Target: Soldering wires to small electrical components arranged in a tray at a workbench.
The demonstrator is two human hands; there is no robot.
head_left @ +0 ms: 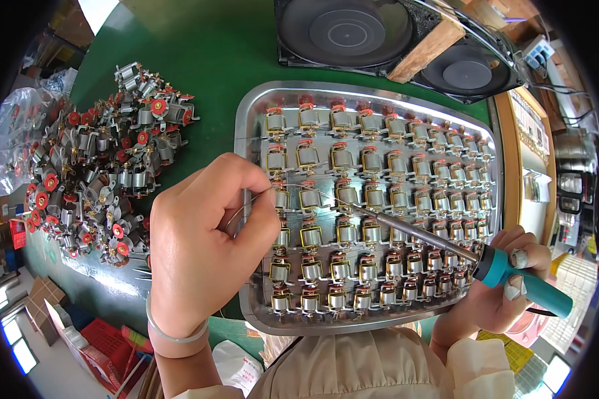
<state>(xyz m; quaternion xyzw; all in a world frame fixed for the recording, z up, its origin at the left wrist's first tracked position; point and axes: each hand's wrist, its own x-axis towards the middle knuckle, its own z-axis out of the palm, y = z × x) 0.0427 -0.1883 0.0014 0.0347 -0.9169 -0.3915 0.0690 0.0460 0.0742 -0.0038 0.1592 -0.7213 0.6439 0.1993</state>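
Fingers point(247, 174) of the left hand point(196, 229) are pinched together on a thin wire point(321, 193) that reaches out over the metal tray point(373, 324). The right hand point(486, 302), by the tray's lower right corner, has its fingers wrapped around the teal handle of a soldering iron point(439, 242); the slim tip points in among the parts, close to the wire's far end.

From where I stand, the tray holds six rows of small metal parts point(341, 159), silvery bodies in yellowish frames, many with a bit of red at the top. It sits on the green table point(199, 46). Left of it, a loose pile point(106, 169) of similar parts with red discs lies heaped beside a clear plastic bag point(10, 146). Lower left stands a red crate point(106, 349); its contents I can't make out.
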